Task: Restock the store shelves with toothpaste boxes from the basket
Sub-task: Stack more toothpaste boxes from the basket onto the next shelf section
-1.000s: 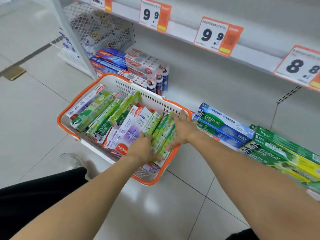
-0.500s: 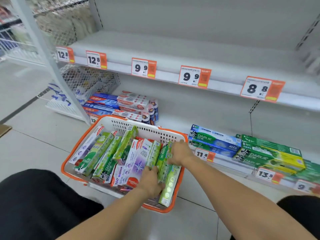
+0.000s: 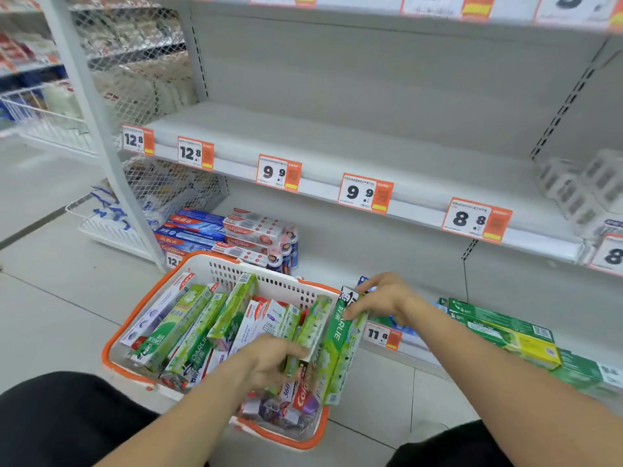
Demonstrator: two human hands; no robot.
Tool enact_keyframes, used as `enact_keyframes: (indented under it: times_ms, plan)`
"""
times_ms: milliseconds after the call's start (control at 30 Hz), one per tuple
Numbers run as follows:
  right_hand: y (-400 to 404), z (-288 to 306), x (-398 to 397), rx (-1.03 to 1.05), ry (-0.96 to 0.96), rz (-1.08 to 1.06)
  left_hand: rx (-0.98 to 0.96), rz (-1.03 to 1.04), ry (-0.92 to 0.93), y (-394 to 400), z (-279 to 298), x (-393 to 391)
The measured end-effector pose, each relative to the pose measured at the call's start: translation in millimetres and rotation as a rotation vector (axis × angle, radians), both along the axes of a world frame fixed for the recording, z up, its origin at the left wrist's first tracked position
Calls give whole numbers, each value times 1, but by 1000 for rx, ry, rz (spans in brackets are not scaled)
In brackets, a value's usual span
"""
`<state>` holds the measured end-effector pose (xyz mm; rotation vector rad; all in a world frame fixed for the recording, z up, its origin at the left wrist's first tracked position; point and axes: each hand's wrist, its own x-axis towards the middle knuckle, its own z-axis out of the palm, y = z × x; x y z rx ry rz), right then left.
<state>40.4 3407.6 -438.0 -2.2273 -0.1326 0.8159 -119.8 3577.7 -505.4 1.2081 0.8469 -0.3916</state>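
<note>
Head: right hand (image 3: 381,299) pinches DARLIE box (image 3: 344,345).

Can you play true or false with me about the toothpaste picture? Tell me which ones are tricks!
1. The basket has an orange rim. True.
2. The right hand grips a green Darlie box. True.
3. The shelf with the 9.9 price tags is packed full of boxes. False: the stretch behind those tags is bare.
4. The left hand is up on the shelf. False: it is down in the basket among the boxes.
5. Red and blue Colgate boxes are stacked on the bottom shelf behind the basket. True.
6. The basket hangs from a hook. False: it sits on the floor.
</note>
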Motion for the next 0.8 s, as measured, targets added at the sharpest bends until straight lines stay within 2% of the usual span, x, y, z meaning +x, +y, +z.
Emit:
enact_keyframes:
  times_ms: [200,267,367,500,633,733,800]
  plan:
    - [8,87,27,494,61,-25,-25,-212,-207,25,92,8]
    - [7,107,27,664,61,-24,13,-214,-304,32,117,10]
    - [16,115,22,879,95,-144,-9,-197,-429,33,138,20]
    - [40,104,20,927,84,-353,-52,-227,-563,23,143,44]
    - [60,105,31,986,62,-463,-53,-87,-605,6,145,73]
    - [69,103,46,918,-53,-362,-12,30,-586,7,140,93]
    - [67,103,57,778,-138,-114,-7,107,-590,15,139,105]
